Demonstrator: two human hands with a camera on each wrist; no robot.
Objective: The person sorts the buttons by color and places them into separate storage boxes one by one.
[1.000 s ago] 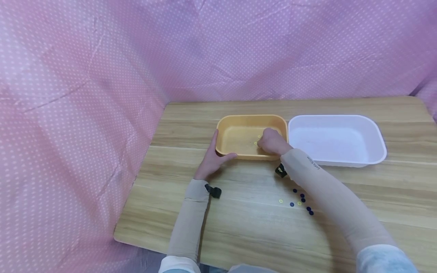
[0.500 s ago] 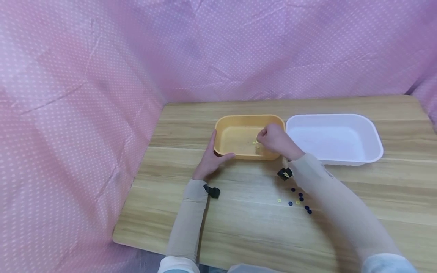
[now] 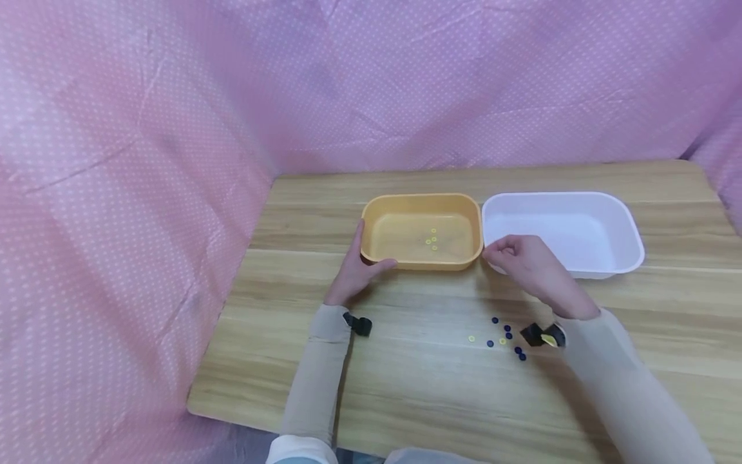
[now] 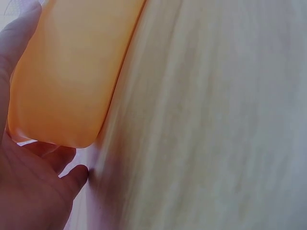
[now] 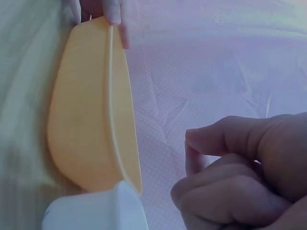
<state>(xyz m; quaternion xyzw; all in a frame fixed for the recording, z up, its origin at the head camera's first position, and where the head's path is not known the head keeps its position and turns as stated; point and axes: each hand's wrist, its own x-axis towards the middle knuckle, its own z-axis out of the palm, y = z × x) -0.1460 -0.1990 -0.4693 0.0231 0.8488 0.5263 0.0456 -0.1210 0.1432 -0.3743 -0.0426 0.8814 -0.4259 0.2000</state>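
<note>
An orange-yellow plastic bin stands on the table. My left hand holds its left front corner, thumb at the front rim and fingers along the side; the left wrist view shows the fingers around the bin's end. Several small yellow button-like discs lie on the bin's floor. My right hand hovers over the front left corner of a white bin. Its fingers are curled, thumb and index tips together, and nothing shows between them in the right wrist view.
On the table in front of the bins lie several dark blue discs and two yellow discs. The two bins stand side by side. Pink dotted cloth hangs behind and left of the wooden table.
My right hand has come out of the orange-yellow bin and moved right, to the white bin's front corner. The yellow discs in the bin are uncovered. My left hand keeps its hold.
</note>
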